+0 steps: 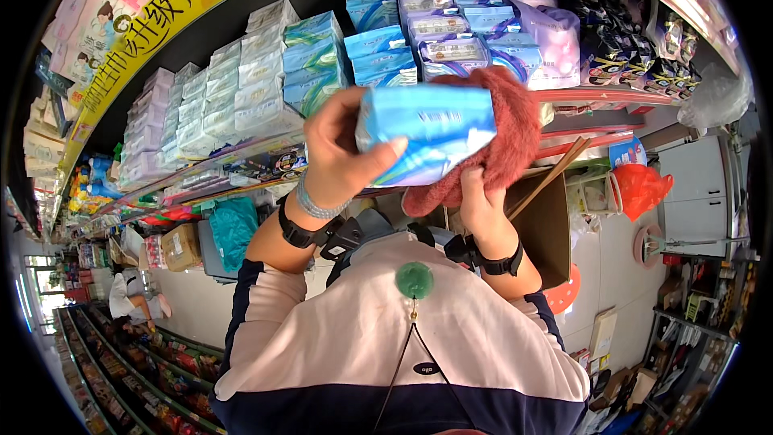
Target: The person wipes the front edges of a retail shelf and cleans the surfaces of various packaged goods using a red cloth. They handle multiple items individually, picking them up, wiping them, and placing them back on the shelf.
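A blue plastic-wrapped packet (432,133) with white and purple swirls is in my left hand (341,151), thumb across its front and fingers behind its left end. My right hand (483,196) grips a fluffy dark red cloth (510,127), which lies against the packet's right end and back. The packet is slightly blurred and hides part of the cloth. Behind both hands, similar blue packets (380,54) stand stacked on the shop shelf, beside purple and white packets (453,51).
Rows of pale packets (259,72) fill the shelf's left part; dark packs (616,48) sit at its right. Below are an open cardboard box (543,223) with wooden sticks (549,178) and a red plastic bag (641,190). A person (130,299) is far left in the aisle.
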The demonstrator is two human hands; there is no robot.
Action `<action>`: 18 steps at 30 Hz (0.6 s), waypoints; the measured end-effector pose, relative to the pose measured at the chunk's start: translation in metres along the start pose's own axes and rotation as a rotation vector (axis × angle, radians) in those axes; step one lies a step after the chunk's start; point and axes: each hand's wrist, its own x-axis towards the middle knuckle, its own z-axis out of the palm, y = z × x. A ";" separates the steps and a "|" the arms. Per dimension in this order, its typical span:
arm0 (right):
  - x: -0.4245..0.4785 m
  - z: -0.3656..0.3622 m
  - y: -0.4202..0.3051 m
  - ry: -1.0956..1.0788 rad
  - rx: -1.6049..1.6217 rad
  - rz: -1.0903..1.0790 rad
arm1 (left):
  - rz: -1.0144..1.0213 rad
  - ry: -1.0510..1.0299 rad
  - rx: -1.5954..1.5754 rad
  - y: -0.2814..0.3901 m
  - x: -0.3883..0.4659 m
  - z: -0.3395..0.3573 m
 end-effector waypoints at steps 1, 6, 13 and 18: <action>-0.002 -0.001 0.005 -0.009 0.092 0.052 | -0.049 0.051 -0.099 0.001 0.003 0.001; -0.003 -0.004 0.013 -0.143 0.367 0.202 | -0.257 0.266 -0.438 0.002 0.016 0.012; 0.009 0.005 -0.011 0.062 0.470 0.226 | -0.309 0.158 -0.306 -0.003 0.023 0.006; 0.004 -0.004 -0.013 0.033 0.326 0.190 | -0.494 -0.054 -0.246 -0.009 0.029 -0.010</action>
